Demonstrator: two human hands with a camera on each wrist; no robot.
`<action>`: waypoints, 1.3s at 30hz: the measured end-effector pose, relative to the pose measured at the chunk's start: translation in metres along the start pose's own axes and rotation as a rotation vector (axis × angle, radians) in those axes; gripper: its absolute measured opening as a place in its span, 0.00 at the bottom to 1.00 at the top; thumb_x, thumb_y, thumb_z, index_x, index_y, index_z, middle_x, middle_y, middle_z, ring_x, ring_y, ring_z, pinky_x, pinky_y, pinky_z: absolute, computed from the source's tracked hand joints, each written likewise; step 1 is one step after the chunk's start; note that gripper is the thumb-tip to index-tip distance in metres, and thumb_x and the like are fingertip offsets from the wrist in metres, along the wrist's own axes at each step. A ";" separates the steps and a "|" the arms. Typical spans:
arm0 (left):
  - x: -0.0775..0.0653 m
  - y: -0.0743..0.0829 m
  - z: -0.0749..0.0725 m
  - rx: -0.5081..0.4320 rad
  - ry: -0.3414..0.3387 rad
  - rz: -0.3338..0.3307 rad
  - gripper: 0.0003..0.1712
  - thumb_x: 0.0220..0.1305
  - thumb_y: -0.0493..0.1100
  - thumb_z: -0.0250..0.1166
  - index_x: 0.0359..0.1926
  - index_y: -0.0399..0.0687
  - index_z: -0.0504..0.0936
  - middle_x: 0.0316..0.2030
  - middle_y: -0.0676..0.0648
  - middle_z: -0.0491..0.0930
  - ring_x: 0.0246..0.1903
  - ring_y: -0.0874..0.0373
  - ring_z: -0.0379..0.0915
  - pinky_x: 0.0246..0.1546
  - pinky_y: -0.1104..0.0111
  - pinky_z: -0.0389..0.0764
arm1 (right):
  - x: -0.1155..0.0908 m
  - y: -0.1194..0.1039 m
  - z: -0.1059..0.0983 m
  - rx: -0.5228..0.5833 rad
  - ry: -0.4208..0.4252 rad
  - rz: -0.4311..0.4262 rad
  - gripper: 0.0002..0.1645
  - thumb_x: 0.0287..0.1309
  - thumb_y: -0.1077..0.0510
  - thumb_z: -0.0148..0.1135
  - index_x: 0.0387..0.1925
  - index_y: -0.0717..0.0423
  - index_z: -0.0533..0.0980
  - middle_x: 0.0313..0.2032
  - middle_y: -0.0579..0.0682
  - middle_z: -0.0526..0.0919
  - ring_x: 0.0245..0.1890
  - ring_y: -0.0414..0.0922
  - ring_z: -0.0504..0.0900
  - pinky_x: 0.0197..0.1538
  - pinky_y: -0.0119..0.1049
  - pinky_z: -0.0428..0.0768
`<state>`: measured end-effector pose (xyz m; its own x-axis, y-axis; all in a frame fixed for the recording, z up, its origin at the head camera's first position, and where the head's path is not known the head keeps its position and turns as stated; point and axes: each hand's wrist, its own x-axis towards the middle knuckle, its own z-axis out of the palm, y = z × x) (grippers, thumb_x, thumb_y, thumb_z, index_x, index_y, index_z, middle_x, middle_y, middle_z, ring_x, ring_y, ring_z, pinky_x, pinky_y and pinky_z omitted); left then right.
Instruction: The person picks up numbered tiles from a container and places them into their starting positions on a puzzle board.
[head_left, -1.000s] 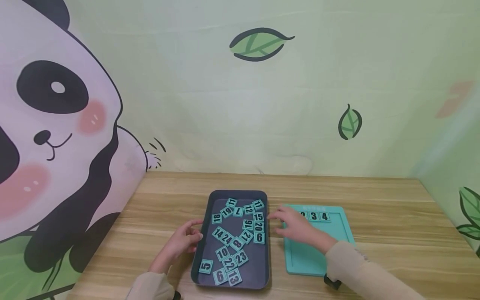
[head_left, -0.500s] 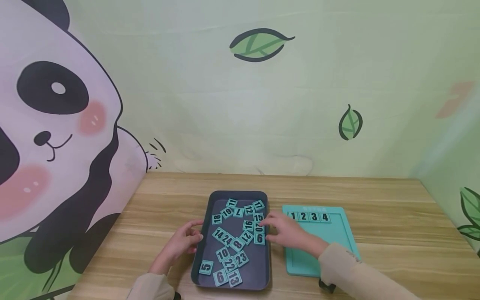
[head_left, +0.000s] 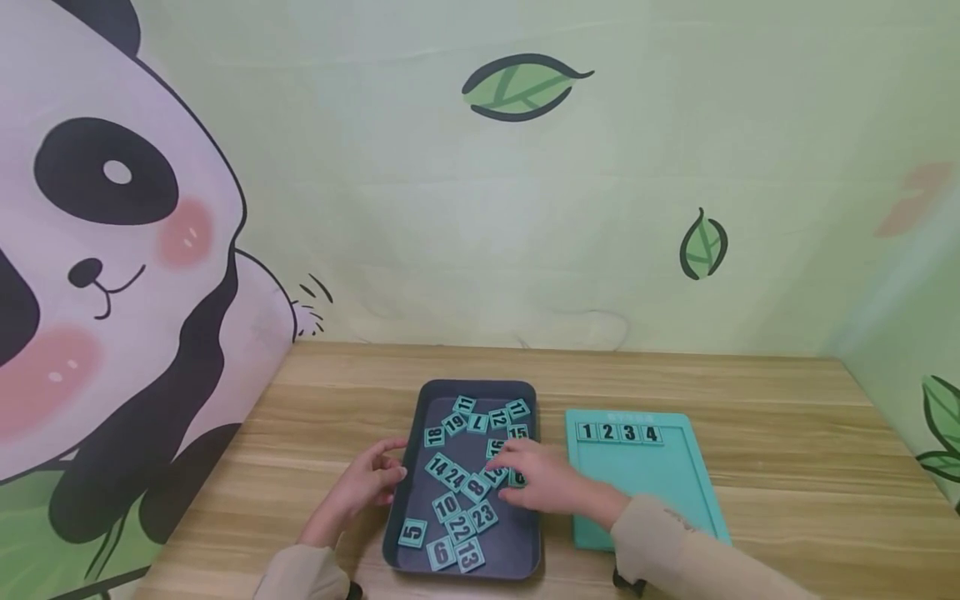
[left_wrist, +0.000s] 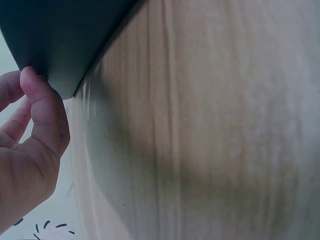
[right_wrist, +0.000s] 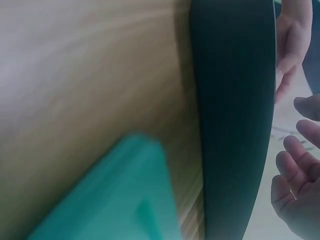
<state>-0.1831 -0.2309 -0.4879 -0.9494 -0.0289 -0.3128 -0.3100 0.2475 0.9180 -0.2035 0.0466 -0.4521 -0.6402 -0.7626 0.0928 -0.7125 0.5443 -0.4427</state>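
My left hand [head_left: 367, 473] is at the left side of a dark shallow tray [head_left: 516, 537], its fingers loosely bent. In the left wrist view the thumb tip touches the tray's outer wall [left_wrist: 60, 35]. Over the tray's right half is my right hand [head_left: 547, 477], fingers relaxed and apart, with nothing seen between them. It covers part of several teal number tiles, among them the 15 tile [head_left: 517, 432] and the 16 tile [head_left: 495, 448]. The 5 tile [head_left: 412, 532] lies at the tray's lower left. In the right wrist view the right-hand fingers [right_wrist: 295, 155] show beyond the tray wall.
To the tray's right lies a teal board [head_left: 652, 475] with a raised rim. A row of tiles reading 1 to 4 [head_left: 618, 432] sits along its top. Both rest on a wooden table [head_left: 787, 450], with a panda-printed backdrop [head_left: 420, 217] behind and at the sides.
My right hand has moved left from beside the board, across the tray's right rim and over the tiles, uncovering the 1 tile. The left hand has stayed in place.
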 end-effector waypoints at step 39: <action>0.001 0.001 -0.002 0.022 -0.007 -0.025 0.24 0.57 0.32 0.53 0.57 0.46 0.67 0.32 0.44 0.68 0.27 0.55 0.70 0.25 0.69 0.72 | 0.054 -0.062 0.064 0.033 -0.221 -0.052 0.24 0.47 0.51 0.62 0.49 0.44 0.74 0.44 0.43 0.76 0.42 0.35 0.71 0.45 0.27 0.71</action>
<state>-0.1845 -0.2325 -0.4864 -0.9409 -0.0291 -0.3376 -0.3327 0.2684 0.9040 -0.1753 -0.0512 -0.4769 -0.5218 -0.8493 -0.0800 -0.7309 0.4934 -0.4716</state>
